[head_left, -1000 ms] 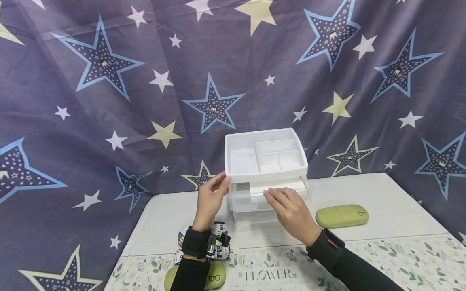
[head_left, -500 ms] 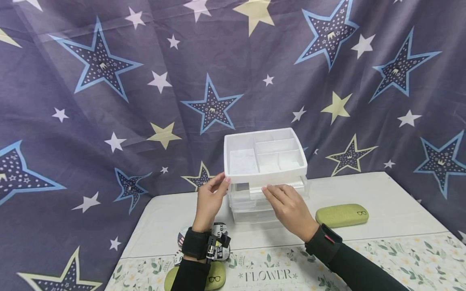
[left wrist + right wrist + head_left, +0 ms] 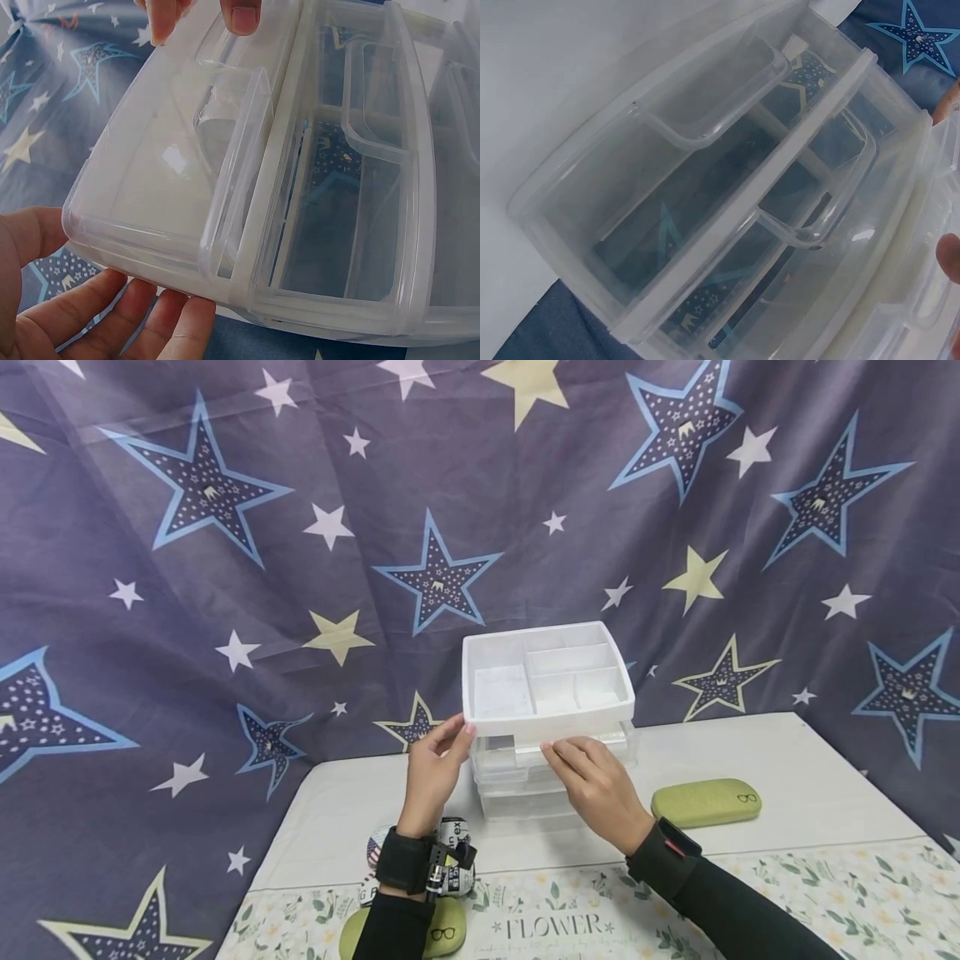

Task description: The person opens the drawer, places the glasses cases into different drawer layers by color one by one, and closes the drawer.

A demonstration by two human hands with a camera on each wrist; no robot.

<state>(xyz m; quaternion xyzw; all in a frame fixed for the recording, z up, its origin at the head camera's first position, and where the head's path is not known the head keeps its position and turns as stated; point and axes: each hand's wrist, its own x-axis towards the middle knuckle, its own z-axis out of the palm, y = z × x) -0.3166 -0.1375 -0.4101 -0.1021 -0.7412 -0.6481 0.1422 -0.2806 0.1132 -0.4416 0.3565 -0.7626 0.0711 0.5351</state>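
A white drawer organizer point(image 3: 547, 722) stands toward the back of the table, with a divided tray on top and clear plastic drawers beneath. My left hand point(image 3: 437, 772) holds its left front corner; in the left wrist view the thumb point(image 3: 34, 234) is at the edge and the fingers point(image 3: 142, 304) lie along the side. My right hand point(image 3: 600, 789) holds the front of the upper clear drawer point(image 3: 498, 760) at its handle. One fingertip point(image 3: 244, 20) shows by the handle in the left wrist view. The right wrist view shows clear drawers and only a fingertip point(image 3: 949, 259).
A green glasses case point(image 3: 705, 802) lies right of the organizer. Another green glasses case point(image 3: 447, 927) is partly under my left forearm, beside printed black-and-white items point(image 3: 455, 852). A floral cloth point(image 3: 795, 902) covers the table's front; a star-patterned curtain point(image 3: 420, 460) hangs behind.
The upper clear drawer has slid back a little into the organizer, and my right hand has moved slightly forward with it. My left hand stays at the corner.
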